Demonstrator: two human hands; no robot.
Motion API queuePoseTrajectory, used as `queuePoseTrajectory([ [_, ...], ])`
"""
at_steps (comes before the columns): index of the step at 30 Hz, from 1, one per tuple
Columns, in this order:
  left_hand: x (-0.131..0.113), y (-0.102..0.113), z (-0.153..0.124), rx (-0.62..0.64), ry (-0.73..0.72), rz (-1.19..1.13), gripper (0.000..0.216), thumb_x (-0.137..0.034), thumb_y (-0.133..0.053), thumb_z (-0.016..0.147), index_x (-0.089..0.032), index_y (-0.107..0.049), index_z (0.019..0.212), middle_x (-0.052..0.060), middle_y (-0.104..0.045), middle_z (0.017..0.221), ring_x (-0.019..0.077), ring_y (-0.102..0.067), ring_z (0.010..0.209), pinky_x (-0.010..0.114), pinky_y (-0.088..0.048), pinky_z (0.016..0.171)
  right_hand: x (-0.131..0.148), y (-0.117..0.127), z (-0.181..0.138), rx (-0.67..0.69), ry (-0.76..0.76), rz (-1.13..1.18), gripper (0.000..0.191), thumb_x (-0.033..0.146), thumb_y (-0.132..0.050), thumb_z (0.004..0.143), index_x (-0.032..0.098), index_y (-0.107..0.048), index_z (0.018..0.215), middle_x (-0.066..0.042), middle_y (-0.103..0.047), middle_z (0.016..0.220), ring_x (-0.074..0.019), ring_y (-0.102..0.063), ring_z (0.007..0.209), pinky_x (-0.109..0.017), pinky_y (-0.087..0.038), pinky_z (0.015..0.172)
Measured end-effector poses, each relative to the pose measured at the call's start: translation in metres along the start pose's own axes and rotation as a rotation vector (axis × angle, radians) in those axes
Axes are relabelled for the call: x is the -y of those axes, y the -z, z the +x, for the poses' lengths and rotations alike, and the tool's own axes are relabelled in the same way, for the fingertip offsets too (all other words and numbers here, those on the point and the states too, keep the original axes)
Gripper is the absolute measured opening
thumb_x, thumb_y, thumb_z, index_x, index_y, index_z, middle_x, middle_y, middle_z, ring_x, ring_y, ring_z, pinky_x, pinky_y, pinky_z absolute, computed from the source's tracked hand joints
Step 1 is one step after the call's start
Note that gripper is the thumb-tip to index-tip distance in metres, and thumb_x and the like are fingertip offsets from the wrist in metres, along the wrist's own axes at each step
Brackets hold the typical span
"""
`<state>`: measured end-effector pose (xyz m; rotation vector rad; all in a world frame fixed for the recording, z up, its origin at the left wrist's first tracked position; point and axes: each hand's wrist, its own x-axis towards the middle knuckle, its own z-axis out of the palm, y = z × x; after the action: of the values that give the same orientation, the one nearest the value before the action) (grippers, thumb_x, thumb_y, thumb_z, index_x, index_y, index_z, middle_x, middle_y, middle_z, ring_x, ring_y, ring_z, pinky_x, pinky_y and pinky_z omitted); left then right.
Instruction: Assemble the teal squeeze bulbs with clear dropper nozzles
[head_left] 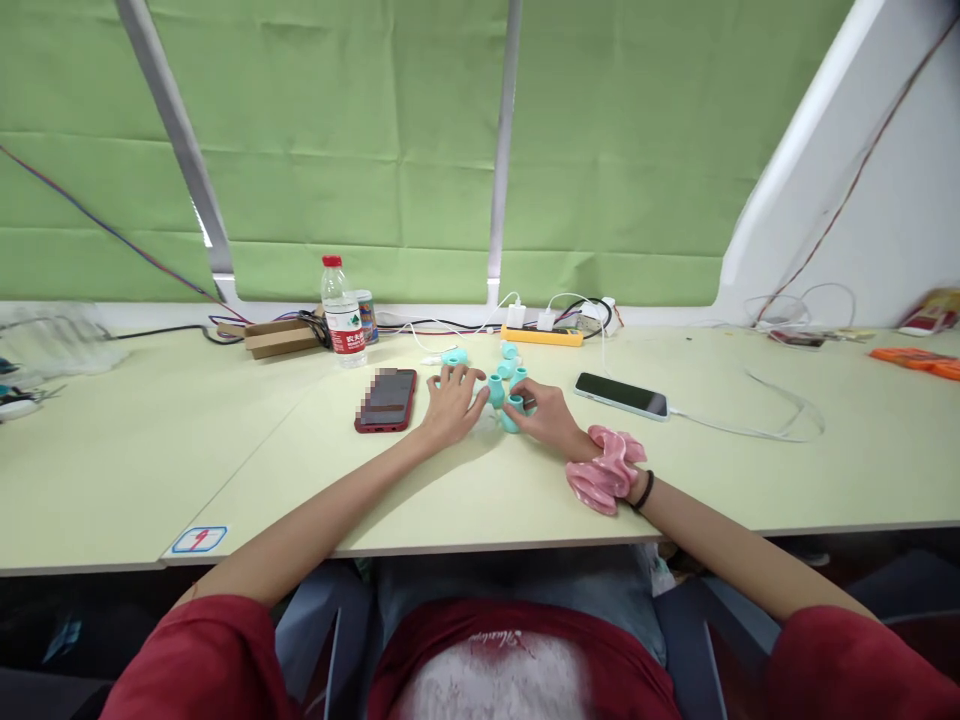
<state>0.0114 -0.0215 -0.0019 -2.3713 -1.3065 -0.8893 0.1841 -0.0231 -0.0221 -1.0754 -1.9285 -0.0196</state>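
Note:
In the middle of the table lies a group of small turquoise tube-shaped pieces with round open ends, like toy pipe connectors. My right hand point(551, 415) is closed, thumb and fingertips on the nearest turquoise tube piece point(512, 417). My left hand point(452, 405) rests palm down with its fingers apart. Its thumb and index finger reach beside another upright turquoise tube piece point(496, 391); whether they touch it I cannot tell. Under that thumb shows a whitish translucent piece point(486, 420). Farther back are a turquoise piece point(509, 350) and, beyond my left fingers, another turquoise piece point(454, 356).
Left of my hands lie a red-cased phone point(387, 400), a water bottle point(345, 315), a can point(367, 315) and a cardboard box point(281, 338). A yellow power strip point(541, 337) with cables sits behind. To the right, a phone point(622, 394) trails a white cable point(750, 432).

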Motion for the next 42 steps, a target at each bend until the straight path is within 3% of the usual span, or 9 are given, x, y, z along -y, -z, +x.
queuePoseTrajectory([
  [5,0.04,0.009,0.03,-0.071,0.217,0.1,0.027,-0.022,-0.028,0.082,-0.021,-0.046,0.102,0.008,-0.048,0.107,0.0239,-0.034,0.102,0.041,-0.029,0.08,-0.002,-0.004,-0.002,-0.066,0.032,0.018,0.013,0.029,-0.052,0.069,0.016,-0.053,0.071,-0.002,-0.059,0.067,-0.0112,-0.054,0.057,-0.024,-0.045,0.057],
  [7,0.061,0.003,0.044,0.046,0.257,0.131,0.029,-0.018,-0.031,0.079,-0.021,-0.049,0.101,0.008,-0.047,0.11,0.0267,-0.031,0.106,0.044,-0.03,0.079,-0.004,-0.006,-0.002,-0.077,0.036,0.018,0.013,0.029,-0.053,0.069,0.016,-0.053,0.07,-0.002,-0.059,0.067,-0.0118,-0.054,0.058,-0.025,-0.046,0.058],
  [11,0.093,-0.023,0.065,0.415,0.306,0.168,0.034,-0.016,-0.038,0.075,-0.02,-0.047,0.107,0.011,-0.047,0.113,0.032,-0.027,0.111,0.054,-0.026,0.081,-0.005,-0.008,-0.003,-0.097,0.04,0.043,0.013,0.029,-0.054,0.069,0.017,-0.054,0.071,-0.004,-0.06,0.072,-0.0132,-0.056,0.06,-0.027,-0.048,0.058],
  [16,0.105,-0.048,0.073,0.53,0.336,0.152,0.034,-0.011,-0.04,0.073,-0.023,-0.049,0.103,0.01,-0.053,0.105,0.029,-0.039,0.104,0.057,-0.026,0.08,-0.001,-0.006,-0.002,-0.143,0.104,0.09,0.011,0.027,-0.055,0.069,0.017,-0.053,0.074,-0.006,-0.06,0.078,-0.0151,-0.057,0.07,-0.028,-0.05,0.061],
  [22,0.116,-0.053,0.078,0.45,0.337,0.202,0.033,-0.02,-0.038,0.079,-0.02,-0.041,0.112,0.013,-0.039,0.118,0.0296,-0.027,0.113,0.048,-0.029,0.083,0.001,-0.005,-0.001,-0.156,0.143,0.091,0.007,0.023,-0.054,0.069,0.018,-0.052,0.073,-0.006,-0.058,0.08,-0.0161,-0.056,0.076,-0.029,-0.05,0.062],
  [27,0.124,-0.064,0.083,0.492,0.368,0.201,0.031,-0.027,-0.041,0.078,-0.021,-0.045,0.108,0.013,-0.044,0.114,0.0318,-0.03,0.11,0.053,-0.029,0.081,0.003,-0.004,-0.001,-0.153,0.161,0.09,0.004,0.02,-0.053,0.069,0.018,-0.051,0.072,-0.006,-0.057,0.081,-0.0161,-0.055,0.08,-0.028,-0.05,0.061],
  [34,0.127,-0.072,0.081,0.44,0.416,0.2,0.027,-0.028,-0.042,0.078,-0.015,-0.051,0.099,0.018,-0.04,0.116,0.0336,-0.029,0.111,0.053,-0.026,0.082,0.003,-0.003,0.0,-0.16,0.179,0.043,0.004,0.019,-0.053,0.068,0.019,-0.051,0.072,-0.007,-0.056,0.085,-0.0183,-0.053,0.084,-0.033,-0.048,0.068],
  [39,0.118,-0.047,0.082,0.27,0.405,0.189,0.029,-0.028,-0.028,0.084,-0.016,-0.044,0.104,0.015,-0.044,0.113,0.0294,-0.028,0.111,0.051,-0.028,0.082,0.006,0.0,0.001,-0.22,0.208,0.029,0.008,0.019,-0.054,0.069,0.019,-0.051,0.077,-0.007,-0.053,0.089,-0.0191,-0.05,0.088,-0.037,-0.044,0.078],
  [42,0.095,-0.025,0.069,-0.023,0.358,0.041,0.03,-0.034,-0.028,0.084,-0.016,-0.045,0.1,0.013,-0.051,0.1,0.0263,-0.039,0.101,0.043,-0.033,0.078,0.011,0.003,0.001,-0.255,0.209,0.073,0.022,0.022,-0.055,0.068,0.02,-0.049,0.089,-0.008,-0.05,0.094,-0.0199,-0.047,0.092,-0.037,-0.043,0.077],
])
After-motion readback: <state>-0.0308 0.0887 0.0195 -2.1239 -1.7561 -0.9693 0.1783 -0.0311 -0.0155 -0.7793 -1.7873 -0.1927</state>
